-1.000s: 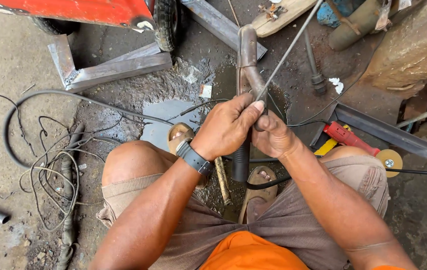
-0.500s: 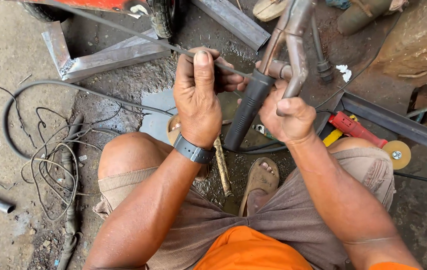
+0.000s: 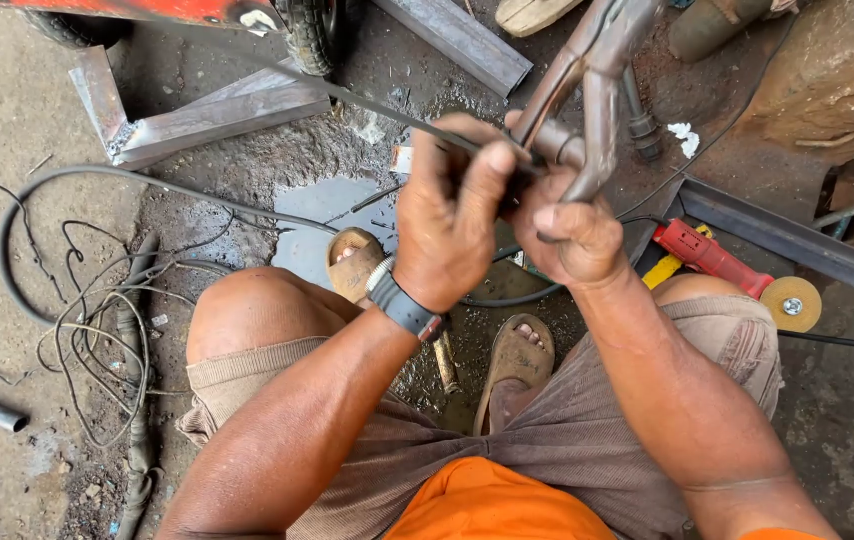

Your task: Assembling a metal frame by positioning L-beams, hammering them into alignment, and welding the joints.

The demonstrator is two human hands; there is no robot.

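Left hand (image 3: pixel 452 225): black wristband at the wrist; fingers clamped on a thin dark metal rod (image 3: pixel 367 104), which runs up-left toward the red machine (image 3: pixel 127 10).
Right hand (image 3: pixel 572 235): fingers wrapped tight around the brown, worn metal clamp-shaped electrode holder (image 3: pixel 592 90), held above the knees, its jaws meeting the rod's near end between both hands.
Ground items: grey steel angle-iron frame (image 3: pixel 187 115); tangled black wire (image 3: pixel 77 310); red-bodied angle grinder with tan disc (image 3: pixel 737 272); brown sandals, one (image 3: pixel 517 365) on wet floor (image 3: pixel 327 215).
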